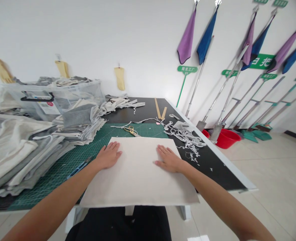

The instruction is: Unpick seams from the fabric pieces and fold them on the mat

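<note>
A cream-white rectangular piece of fabric [138,180] lies flat in front of me, its near edge reaching past the table's front. My left hand [109,155] rests palm down near its upper left corner, fingers stretched out. On the upper right part of the same fabric, my right hand [168,159] lies flat with fingers extended. Beneath the fabric is a green cutting mat [148,130]. Gold-handled scissors [131,131] sit just beyond the far edge, their blades partly hidden. A blue cutter knife [79,168] lies left of the fabric, close to my left forearm.
Stacks of grey and white cloth [37,157] cover the left side, before a clear plastic bin [50,97]. Fabric scraps [185,134] are heaped at right. Wooden rulers [158,108] lie at the back. A red bucket [228,138] and mops stand beyond the table.
</note>
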Demonstrator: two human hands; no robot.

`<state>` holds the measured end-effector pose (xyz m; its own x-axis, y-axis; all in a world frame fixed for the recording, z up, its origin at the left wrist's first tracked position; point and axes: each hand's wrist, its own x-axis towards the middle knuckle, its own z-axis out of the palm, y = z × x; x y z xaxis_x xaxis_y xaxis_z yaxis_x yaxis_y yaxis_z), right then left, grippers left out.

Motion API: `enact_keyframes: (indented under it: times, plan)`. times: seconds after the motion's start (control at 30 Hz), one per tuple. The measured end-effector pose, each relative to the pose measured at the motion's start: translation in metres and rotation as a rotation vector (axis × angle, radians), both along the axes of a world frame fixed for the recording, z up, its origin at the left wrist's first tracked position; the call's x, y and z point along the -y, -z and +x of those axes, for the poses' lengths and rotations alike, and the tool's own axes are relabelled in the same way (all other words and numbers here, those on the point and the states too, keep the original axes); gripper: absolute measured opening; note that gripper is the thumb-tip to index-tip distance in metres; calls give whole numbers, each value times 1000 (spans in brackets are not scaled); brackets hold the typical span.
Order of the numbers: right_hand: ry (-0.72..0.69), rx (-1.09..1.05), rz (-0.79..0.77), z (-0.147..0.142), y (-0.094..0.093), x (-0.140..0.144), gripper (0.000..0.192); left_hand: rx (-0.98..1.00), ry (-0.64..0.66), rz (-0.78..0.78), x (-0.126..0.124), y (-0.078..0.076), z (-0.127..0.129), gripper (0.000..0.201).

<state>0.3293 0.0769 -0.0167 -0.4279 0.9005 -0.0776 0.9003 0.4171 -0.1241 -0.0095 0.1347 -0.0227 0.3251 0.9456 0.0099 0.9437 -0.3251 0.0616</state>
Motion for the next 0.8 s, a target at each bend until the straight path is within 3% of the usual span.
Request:
enact_keyframes:
  times: [0.1, 0.13, 0.23, 0.3, 0.37, 0.43, 0.5, 0.6, 0.7, 0.73, 0.8]
  plan:
    - [67, 12, 41, 1, -1, 6, 92, 12, -18, 112, 12, -7, 5, 70]
    - [37, 0, 47, -6, -1, 10, 92, 23, 39, 132, 22, -8, 12, 72]
    - [-181, -66, 15, -35, -1, 25, 91, 52, 379, 21, 54, -4, 34, 68]
    - [-270, -99, -25, -50, -3, 32, 91, 48, 472, -58, 63, 2, 37, 64]
    - [-283, -111, -57, -55, -5, 34, 92, 21, 395, -80, 58, 8, 28, 63]
    - [-249, -109, -74, -51, -8, 33, 93, -22, 226, -39, 40, 10, 8, 63]
    - [-212, -104, -79, -44, -10, 30, 94, -84, 61, 49, 20, 7, -13, 56]
    - [-183, -101, -75, -38, -9, 28, 94, -103, -60, 179, 5, -6, -32, 49]
    - [-179, -102, -62, -39, -6, 28, 92, -4, 5, 277, 10, -17, -28, 48]
    - [-180, -103, -57, -40, -5, 28, 92, 69, 84, 227, 13, -19, -25, 46]
    - [-182, -104, -45, -40, -5, 29, 92, 260, 257, -25, 16, -20, -20, 42]
